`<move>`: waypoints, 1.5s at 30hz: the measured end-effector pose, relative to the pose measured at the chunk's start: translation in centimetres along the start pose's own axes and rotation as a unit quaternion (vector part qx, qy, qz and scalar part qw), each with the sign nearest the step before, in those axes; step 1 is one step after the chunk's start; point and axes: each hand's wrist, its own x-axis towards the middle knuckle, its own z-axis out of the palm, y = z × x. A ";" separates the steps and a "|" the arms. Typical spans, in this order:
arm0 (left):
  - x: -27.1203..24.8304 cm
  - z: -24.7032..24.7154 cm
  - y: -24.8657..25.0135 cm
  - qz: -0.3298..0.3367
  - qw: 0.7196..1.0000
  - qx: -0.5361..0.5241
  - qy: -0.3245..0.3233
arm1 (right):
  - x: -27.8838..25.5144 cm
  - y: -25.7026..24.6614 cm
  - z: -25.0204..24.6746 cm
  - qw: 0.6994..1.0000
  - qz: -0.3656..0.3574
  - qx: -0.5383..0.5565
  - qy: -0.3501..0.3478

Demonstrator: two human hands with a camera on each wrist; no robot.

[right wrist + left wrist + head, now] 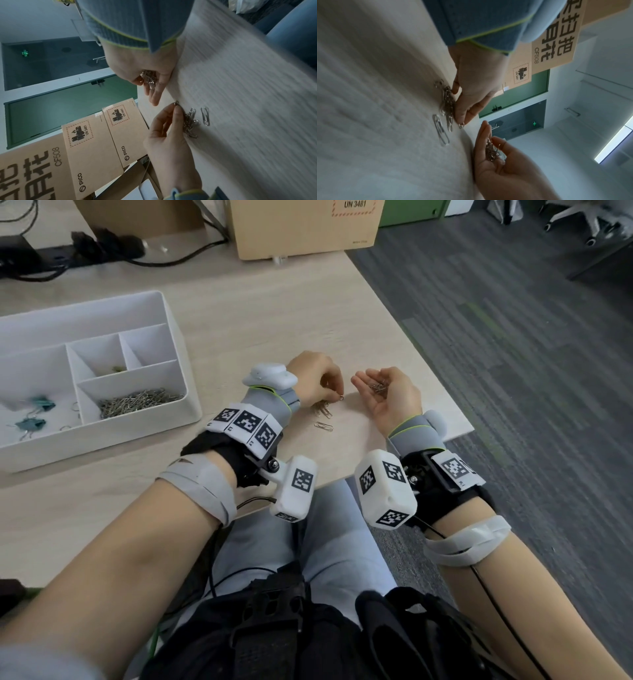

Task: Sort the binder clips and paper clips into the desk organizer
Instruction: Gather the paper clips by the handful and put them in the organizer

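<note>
My left hand [334,392] pinches one silver paper clip [341,397] between thumb and forefinger, just above the desk. Under that hand lies a small pile of loose paper clips [322,409], with a single clip [323,426] nearer me. My right hand [371,383] lies palm up beside it and cups several paper clips [378,386] in its palm, fingers relaxed. The left wrist view shows the pinched clip [461,125] and the pile [447,108]. The right wrist view shows the cupped clips [149,78]. The white desk organizer [178,344] stands to the left.
The organizer's front right compartment holds a heap of paper clips [137,402]; two teal binder clips [41,404] lie in its left compartment. Cardboard boxes [301,231] and a power strip with cables [68,251] stand at the back. The desk edge [455,405] runs close to my right hand.
</note>
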 end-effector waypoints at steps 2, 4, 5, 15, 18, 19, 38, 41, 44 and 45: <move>-0.7 -0.5 -0.4 0.000 1.000 0.001 -0.015 | -0.2 0.4 0.2 1.000 0.009 -0.011 -0.005; -1.4 -0.8 -0.9 -0.004 1.000 -0.015 -0.008 | -0.4 0.6 0.5 1.000 0.009 -0.015 -0.009; -1.8 -0.9 -1.4 -0.007 1.000 -0.024 0.003 | -0.6 0.7 0.7 1.000 0.008 -0.015 -0.010; -3.1 0.4 -2.1 0.000 1.000 -0.015 0.019 | -1.2 1.4 0.7 1.000 -0.013 -0.017 -0.013; -2.8 0.6 -1.8 0.000 0.999 -0.016 0.028 | -1.2 1.5 0.6 1.000 -0.015 -0.018 -0.011; -2.6 0.6 -1.8 -0.001 0.999 -0.015 0.029 | -1.2 1.4 0.5 1.000 -0.017 -0.017 -0.010; -1.0 -0.1 -2.0 -0.041 0.988 -0.146 0.034 | 0.3 1.0 0.7 0.997 0.049 -0.054 -0.035; -0.9 -0.2 -2.2 -0.052 0.977 -0.199 0.058 | 0.4 1.0 1.1 0.994 0.065 -0.066 -0.050; -0.4 -0.9 -2.1 -0.037 0.974 -0.206 0.084 | 0.8 1.2 1.2 0.993 0.072 -0.068 -0.056; -0.3 -1.1 -1.8 -0.032 0.971 -0.222 0.084 | 0.8 1.3 1.3 0.993 0.077 -0.067 -0.061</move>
